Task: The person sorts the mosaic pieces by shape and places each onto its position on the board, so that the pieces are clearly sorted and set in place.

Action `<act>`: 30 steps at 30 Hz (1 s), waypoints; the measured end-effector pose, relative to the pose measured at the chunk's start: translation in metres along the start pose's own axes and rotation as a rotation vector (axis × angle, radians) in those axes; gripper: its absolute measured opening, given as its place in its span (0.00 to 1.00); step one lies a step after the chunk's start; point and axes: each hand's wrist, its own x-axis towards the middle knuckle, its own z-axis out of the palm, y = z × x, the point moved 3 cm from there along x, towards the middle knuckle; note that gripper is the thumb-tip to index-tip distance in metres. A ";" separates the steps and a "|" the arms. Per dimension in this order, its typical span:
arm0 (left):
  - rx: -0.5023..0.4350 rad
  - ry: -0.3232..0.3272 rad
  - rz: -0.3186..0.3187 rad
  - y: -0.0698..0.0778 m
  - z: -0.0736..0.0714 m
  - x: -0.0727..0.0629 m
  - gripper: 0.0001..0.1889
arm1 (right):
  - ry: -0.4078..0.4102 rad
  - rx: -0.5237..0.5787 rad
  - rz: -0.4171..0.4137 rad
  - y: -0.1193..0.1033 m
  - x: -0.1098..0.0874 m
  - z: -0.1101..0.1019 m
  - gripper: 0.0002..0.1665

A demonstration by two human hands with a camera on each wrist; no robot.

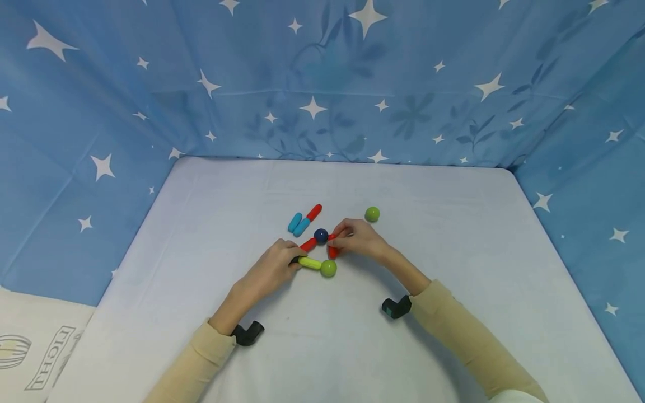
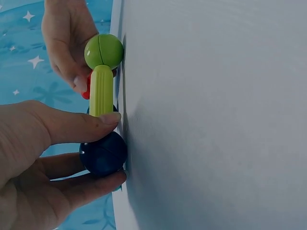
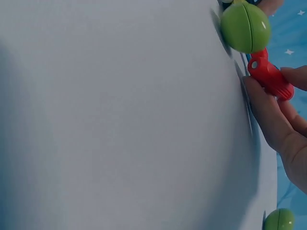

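At mid-bench point(image 1: 322, 347), a dark blue ball point(image 2: 104, 155) on a yellow rod point(image 2: 101, 91) sits grasped between left hand's point(image 1: 274, 264) thumb and fingers, a red rod point(image 3: 269, 79) pinched in right hand's point(image 1: 360, 238) fingers.

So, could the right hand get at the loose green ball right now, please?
Probably yes: nothing stands between the right hand and the loose green ball, though that hand holds a red stick.

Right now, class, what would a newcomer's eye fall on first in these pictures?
Probably the star-patterned blue curtain behind the white table. Then, mid-table, the left hand holds a dark blue ball and a yellow-green rod tipped with a green ball, while the right hand pinches a red rod.
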 end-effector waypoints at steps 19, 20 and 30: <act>0.019 -0.062 -0.031 0.004 0.002 0.004 0.13 | -0.032 0.023 0.033 -0.003 -0.003 0.008 0.14; 0.021 -0.062 -0.027 0.004 0.002 0.004 0.13 | -0.035 0.026 0.033 -0.003 -0.002 0.008 0.14; 0.011 -0.045 0.012 0.002 0.004 0.005 0.12 | 0.015 0.040 0.063 -0.001 -0.001 0.009 0.17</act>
